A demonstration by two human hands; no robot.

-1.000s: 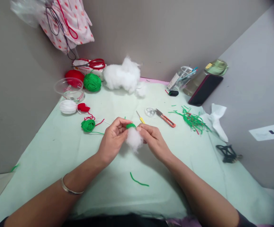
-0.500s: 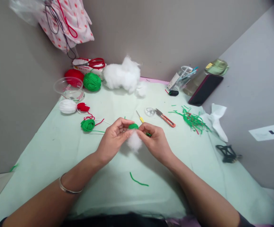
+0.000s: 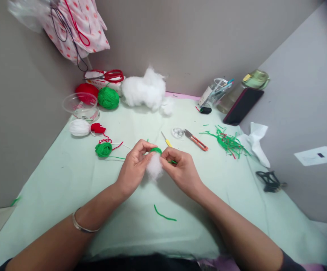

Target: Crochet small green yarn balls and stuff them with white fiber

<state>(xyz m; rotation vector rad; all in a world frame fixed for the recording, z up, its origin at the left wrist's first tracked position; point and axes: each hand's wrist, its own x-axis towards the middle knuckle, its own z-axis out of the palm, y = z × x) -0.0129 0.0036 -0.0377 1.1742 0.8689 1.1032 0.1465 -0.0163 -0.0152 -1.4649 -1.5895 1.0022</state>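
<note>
Between my hands is a small green crochet piece (image 3: 156, 150), with a tuft of white stuffing (image 3: 154, 167) hanging out of its near side. My left hand (image 3: 135, 165) pinches the piece from the left, thumb near the stuffing and fingers behind. On the other side my right hand (image 3: 180, 165) is closed at the edge of the piece, thumb and forefinger together; a bit of green shows under its fingers. Just beyond the hands lies a crochet hook (image 3: 167, 141) with a yellow handle. A cut piece of green yarn (image 3: 163, 214) rests nearer to me.
Thread snips (image 3: 196, 140) and a small round clear case (image 3: 178, 132) lie beyond my right hand. Green yarn scraps (image 3: 229, 143) are heaped at right. A yarn ball (image 3: 103, 149) sits at left. White stuffing (image 3: 143, 90), a plastic tub (image 3: 80, 109) and scissors (image 3: 114, 76) stand at the back.
My hands and the green piece have shifted slightly left. The left thumb has drawn back, and more of the white tuft shows between the hands.
</note>
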